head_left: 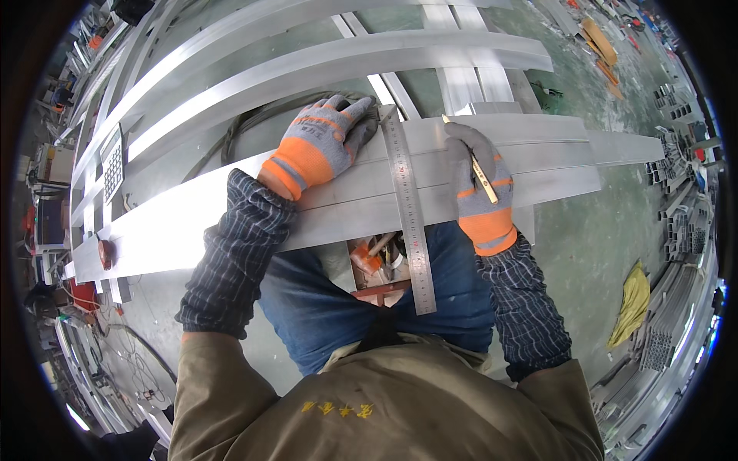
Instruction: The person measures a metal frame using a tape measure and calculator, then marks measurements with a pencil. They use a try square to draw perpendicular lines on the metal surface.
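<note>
Both my hands wear grey gloves with orange cuffs. Across flat silvery metal bars (338, 219) lies a steel square (408, 207), its graduated blade reaching past the near edge over my lap. My left hand (327, 138) is closed at the far edge of the bars, its fingers curled round the head of the square; part of that grip is hidden. To the right of the blade, my right hand (480, 180) rests on the bars, with a light-coloured pencil (484, 180) held in its fingers. The pencil's tip points toward the far edge.
More long metal bars (346, 60) lie beyond, over crosswise bars (461, 69). A calculator (113, 163) and a reddish-brown round object (105, 253) rest at the left. Below the square, a box of tools (377, 261) sits between my knees. Yellow cloth (630, 303) and stacked profiles (669, 300) lie right.
</note>
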Motion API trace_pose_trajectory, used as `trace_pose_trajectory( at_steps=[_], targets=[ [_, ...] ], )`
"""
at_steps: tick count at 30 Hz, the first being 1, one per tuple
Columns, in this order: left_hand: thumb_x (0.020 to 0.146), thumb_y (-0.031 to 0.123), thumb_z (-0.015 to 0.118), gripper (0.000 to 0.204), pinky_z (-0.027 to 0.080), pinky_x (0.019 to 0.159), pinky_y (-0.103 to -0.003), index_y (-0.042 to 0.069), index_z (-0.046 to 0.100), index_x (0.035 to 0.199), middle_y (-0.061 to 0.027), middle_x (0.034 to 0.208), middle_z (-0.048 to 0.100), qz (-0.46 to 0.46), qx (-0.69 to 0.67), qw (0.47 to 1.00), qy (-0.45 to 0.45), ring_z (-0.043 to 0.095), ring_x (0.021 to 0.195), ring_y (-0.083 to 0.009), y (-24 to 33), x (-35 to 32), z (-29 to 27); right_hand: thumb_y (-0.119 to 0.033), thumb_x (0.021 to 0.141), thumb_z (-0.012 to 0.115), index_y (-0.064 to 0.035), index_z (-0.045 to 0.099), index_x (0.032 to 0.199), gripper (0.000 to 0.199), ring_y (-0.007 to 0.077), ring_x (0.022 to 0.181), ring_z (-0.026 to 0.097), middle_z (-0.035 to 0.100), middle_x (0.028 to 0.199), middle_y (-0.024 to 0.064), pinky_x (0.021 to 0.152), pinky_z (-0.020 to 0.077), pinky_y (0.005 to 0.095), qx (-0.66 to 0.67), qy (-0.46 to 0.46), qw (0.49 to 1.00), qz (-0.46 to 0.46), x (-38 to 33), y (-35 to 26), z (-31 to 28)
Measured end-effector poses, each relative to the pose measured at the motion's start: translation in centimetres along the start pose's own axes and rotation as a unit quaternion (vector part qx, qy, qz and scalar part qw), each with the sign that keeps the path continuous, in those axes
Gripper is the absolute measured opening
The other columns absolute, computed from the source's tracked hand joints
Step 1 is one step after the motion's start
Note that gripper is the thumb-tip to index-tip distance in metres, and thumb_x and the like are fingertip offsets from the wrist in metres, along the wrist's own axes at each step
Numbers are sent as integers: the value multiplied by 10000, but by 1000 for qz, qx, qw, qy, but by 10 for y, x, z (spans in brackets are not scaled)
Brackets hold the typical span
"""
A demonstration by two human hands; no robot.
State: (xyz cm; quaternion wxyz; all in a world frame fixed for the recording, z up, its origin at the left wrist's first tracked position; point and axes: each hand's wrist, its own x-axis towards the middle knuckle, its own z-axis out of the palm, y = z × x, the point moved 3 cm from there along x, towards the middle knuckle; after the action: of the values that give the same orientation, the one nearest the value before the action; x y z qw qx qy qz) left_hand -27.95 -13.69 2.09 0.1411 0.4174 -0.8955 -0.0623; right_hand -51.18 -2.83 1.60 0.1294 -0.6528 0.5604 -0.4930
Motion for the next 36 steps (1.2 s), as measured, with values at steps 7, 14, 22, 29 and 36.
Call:
trace_pose_trajectory(
  at_steps=[7, 14, 22, 29, 36],
  targets=[
    [958, 223, 627, 551, 506, 956, -487, 141, 539, 1496, -212, 1183, 636, 5, 9, 1000, -13, 624, 1079, -413, 0, -1, 0, -56, 973, 603, -73, 670, 1231, 268, 376, 1021, 690, 720, 1138, 157, 912, 545, 444, 5, -5, 1000, -7, 0, 1, -1],
    [1006, 325, 581, 453, 512, 990, -462, 112, 624, 1404, -194, 1224, 665, -9, 25, 1000, -17, 642, 1121, -390, 7, 0, -5, -74, 976, 617, -65, 684, 1204, 238, 364, 994, 697, 726, 1106, 159, 901, 549, 437, 20, 0, 1000, 14, -1, -2, -1],
    [965, 219, 611, 572, 506, 985, -495, 173, 513, 1527, -226, 1217, 630, -20, 34, 998, -52, 623, 1096, -425, 2, 2, 0, -59, 962, 631, -45, 686, 1200, 245, 347, 982, 704, 730, 1081, 164, 899, 557, 425, 29, 15, 999, 3, 0, -5, -2],
    [973, 226, 600, 559, 503, 983, -500, 167, 518, 1523, -233, 1229, 625, -23, 18, 998, -52, 616, 1115, -437, 4, 3, -2, -48, 957, 641, -23, 672, 1198, 244, 358, 936, 710, 725, 1058, 187, 853, 569, 420, 56, 38, 998, 19, -2, 0, 0],
    [964, 208, 599, 561, 508, 978, -503, 167, 522, 1518, -233, 1232, 627, -26, 20, 998, -61, 616, 1116, -439, 8, 6, -4, -39, 943, 667, -13, 679, 1156, 214, 354, 913, 706, 729, 1024, 180, 800, 568, 409, 29, 24, 999, 0, -3, 2, -2]
  ],
)
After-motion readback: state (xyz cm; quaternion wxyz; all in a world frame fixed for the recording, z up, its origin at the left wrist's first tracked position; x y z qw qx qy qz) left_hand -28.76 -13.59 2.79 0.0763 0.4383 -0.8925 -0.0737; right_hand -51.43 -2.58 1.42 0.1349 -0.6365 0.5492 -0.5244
